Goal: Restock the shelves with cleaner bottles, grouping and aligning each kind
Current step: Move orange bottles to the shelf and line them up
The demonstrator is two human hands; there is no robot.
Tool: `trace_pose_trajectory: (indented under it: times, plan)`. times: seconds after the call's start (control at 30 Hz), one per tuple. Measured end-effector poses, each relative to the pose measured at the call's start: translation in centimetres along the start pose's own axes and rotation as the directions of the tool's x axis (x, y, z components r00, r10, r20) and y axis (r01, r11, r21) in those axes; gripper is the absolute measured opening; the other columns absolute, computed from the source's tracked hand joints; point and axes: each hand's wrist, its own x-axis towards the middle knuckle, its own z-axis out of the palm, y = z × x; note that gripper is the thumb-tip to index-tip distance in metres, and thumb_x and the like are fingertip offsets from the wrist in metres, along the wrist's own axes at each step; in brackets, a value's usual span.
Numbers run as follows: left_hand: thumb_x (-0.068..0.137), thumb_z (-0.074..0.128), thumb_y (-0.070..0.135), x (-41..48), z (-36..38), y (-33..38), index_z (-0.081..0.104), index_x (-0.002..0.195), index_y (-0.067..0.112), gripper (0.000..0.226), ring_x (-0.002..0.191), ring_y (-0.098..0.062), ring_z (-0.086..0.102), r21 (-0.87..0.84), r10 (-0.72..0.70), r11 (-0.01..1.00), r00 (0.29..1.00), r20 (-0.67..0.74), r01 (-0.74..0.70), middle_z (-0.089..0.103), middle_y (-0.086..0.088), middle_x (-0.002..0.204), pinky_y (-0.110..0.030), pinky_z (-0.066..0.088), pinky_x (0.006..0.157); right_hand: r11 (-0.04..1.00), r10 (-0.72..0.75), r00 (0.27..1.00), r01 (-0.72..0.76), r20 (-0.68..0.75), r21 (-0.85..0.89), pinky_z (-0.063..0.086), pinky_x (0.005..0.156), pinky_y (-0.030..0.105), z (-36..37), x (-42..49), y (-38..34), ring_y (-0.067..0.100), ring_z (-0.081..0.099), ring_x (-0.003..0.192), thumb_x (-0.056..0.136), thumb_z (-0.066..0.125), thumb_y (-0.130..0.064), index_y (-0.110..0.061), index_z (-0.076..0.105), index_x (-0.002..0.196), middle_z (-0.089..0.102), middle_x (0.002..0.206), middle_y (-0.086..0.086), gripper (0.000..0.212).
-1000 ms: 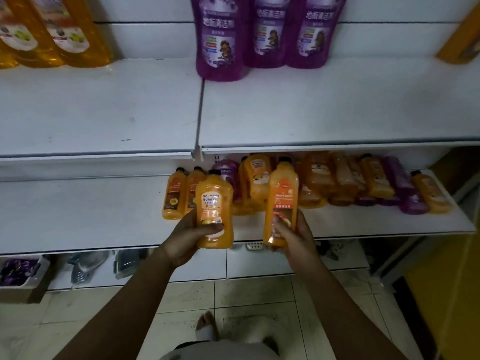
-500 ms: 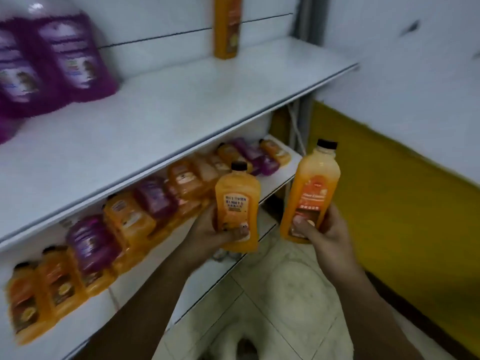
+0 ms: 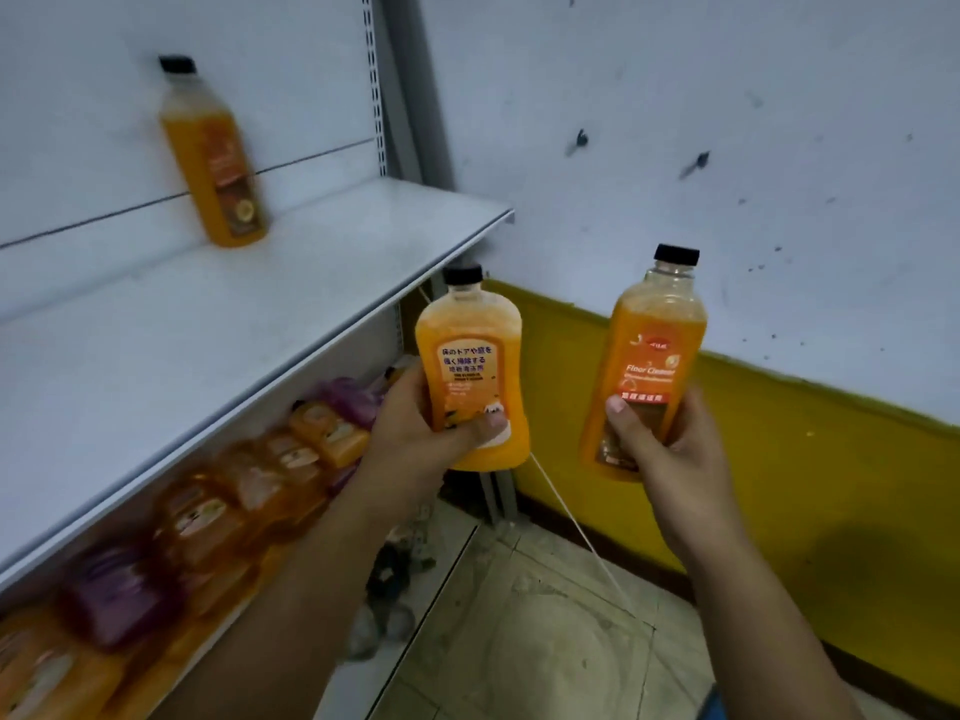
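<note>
My left hand (image 3: 415, 433) grips a squat orange cleaner bottle (image 3: 470, 350) with a black cap, held upright off the right end of the shelves. My right hand (image 3: 670, 449) grips a taller round orange bottle (image 3: 649, 350) labelled Floor Cleaner, tilted slightly right. A matching tall orange bottle (image 3: 215, 158) stands alone at the back of the white upper shelf (image 3: 218, 324). Below, the lower shelf (image 3: 332, 511) holds several orange and purple bottles (image 3: 208, 517) lying in a blurred heap.
A white wall with a yellow lower band (image 3: 779, 459) closes off the right side. The shelf upright (image 3: 395, 85) stands at the corner. Tiled floor (image 3: 545, 641) lies below, with some clutter (image 3: 395, 563) by the shelf foot.
The view has swung right, from the shelf front to the shelf's right end and the wall. Both hands carried their bottles along and hold them higher; the lone tall bottle on the upper shelf came into view.
</note>
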Motion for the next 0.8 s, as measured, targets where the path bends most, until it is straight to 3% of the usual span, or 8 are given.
trace_pose_trajectory:
  times: [0.1, 0.2, 0.27, 0.37, 0.47, 0.53, 0.67, 0.8]
  plan:
    - [0.074, 0.087, 0.024, 3.3, 1.6, 2.0, 0.062, 0.131, 0.024, 0.062, 0.106, -0.018, 0.075, 0.019, 0.046, 0.999, 0.997, -0.068, -0.045, 0.077, 0.0, 0.118, -0.03, 0.061, 0.078, 0.999, -0.045, 0.998, 0.045, 0.037, 0.017, 0.062, 0.078, 0.033, -1.0, 5.0, -0.3, 0.01, 0.073, 0.104, 0.076, 0.077, -0.046, -0.035, 0.056, 0.131, 0.074, 0.114, -0.011, 0.061]
    - [0.077, 0.089, 0.017, 6.4, 3.0, 4.2, 0.06, 0.132, 0.023, 0.063, 0.109, -0.016, 0.074, 0.067, 0.089, 0.995, 0.986, -0.143, -0.08, 0.077, 0.003, 0.119, -0.032, 0.063, 0.086, 0.996, -0.087, 0.988, 0.085, 0.131, 0.018, 0.062, 0.085, 0.041, -1.8, 10.5, -1.0, 0.012, 0.073, 0.105, 0.076, 0.078, -0.046, -0.035, 0.052, 0.135, 0.073, 0.117, -0.008, 0.065]
    - [0.079, 0.088, 0.011, 8.5, 3.5, 5.7, 0.059, 0.134, 0.021, 0.063, 0.109, -0.014, 0.074, 0.106, 0.122, 0.989, 0.969, -0.216, -0.101, 0.077, 0.005, 0.119, -0.03, 0.062, 0.086, 0.994, -0.108, 0.971, 0.109, 0.213, 0.011, 0.06, 0.087, 0.039, -1.6, 13.9, -1.7, 0.006, 0.072, 0.104, 0.076, 0.077, -0.05, -0.039, 0.051, 0.135, 0.072, 0.118, -0.012, 0.066]
    - [0.079, 0.087, 0.016, 11.0, 3.4, 7.8, 0.059, 0.134, 0.023, 0.063, 0.107, -0.009, 0.074, 0.185, 0.186, 0.974, 0.931, -0.314, -0.132, 0.077, 0.008, 0.117, -0.027, 0.061, 0.086, 0.985, -0.171, 0.934, 0.174, 0.314, 0.017, 0.059, 0.081, 0.026, 0.0, 18.5, -2.7, 0.0, 0.071, 0.101, 0.077, 0.077, -0.051, -0.039, 0.052, 0.132, 0.071, 0.116, -0.015, 0.062]
    - [0.073, 0.09, 0.029, 12.8, 2.0, 9.0, 0.059, 0.135, 0.029, 0.069, 0.112, -0.01, 0.073, 0.245, 0.2, 0.964, 0.884, -0.422, -0.101, 0.076, 0.01, 0.121, -0.038, 0.06, 0.095, 0.977, -0.211, 0.897, 0.204, 0.388, 0.057, 0.056, 0.07, 0.012, 3.3, 22.4, -3.6, -0.006, 0.069, 0.098, 0.076, 0.08, -0.046, -0.038, 0.053, 0.13, 0.069, 0.117, -0.014, 0.061]
    - [0.072, 0.089, 0.034, 13.6, 0.9, 9.4, 0.059, 0.134, 0.033, 0.07, 0.111, -0.008, 0.072, 0.274, 0.205, 0.959, 0.859, -0.469, -0.08, 0.075, 0.014, 0.121, -0.036, 0.06, 0.094, 0.975, -0.223, 0.872, 0.205, 0.436, 0.087, 0.057, 0.075, 0.017, 5.9, 24.5, -3.9, -0.006, 0.069, 0.098, 0.071, 0.079, -0.052, -0.039, 0.055, 0.129, 0.071, 0.117, -0.015, 0.064]
    - [0.077, 0.087, 0.02, 15.2, -2.0, 10.0, 0.059, 0.13, 0.031, 0.061, 0.1, -0.001, 0.074, 0.328, 0.246, 0.942, 0.799, -0.549, -0.065, 0.077, 0.021, 0.111, -0.014, 0.058, 0.075, 0.961, -0.275, 0.804, 0.241, 0.528, 0.132, 0.054, 0.081, 0.022, 11.9, 28.4, -4.3, -0.006, 0.069, 0.1, 0.07, 0.078, -0.055, -0.038, 0.058, 0.129, 0.071, 0.117, -0.017, 0.064]
    - [0.072, 0.086, 0.023, 16.8, -5.4, 10.8, 0.062, 0.129, 0.028, 0.063, 0.098, -0.004, 0.075, 0.348, 0.272, 0.936, 0.728, -0.629, -0.05, 0.078, 0.016, 0.11, -0.013, 0.057, 0.074, 0.948, -0.317, 0.743, 0.264, 0.589, 0.178, 0.054, 0.086, 0.026, 17.8, 31.9, -4.8, 0.003, 0.067, 0.113, 0.071, 0.079, -0.055, -0.038, 0.055, 0.134, 0.069, 0.125, -0.016, 0.069]
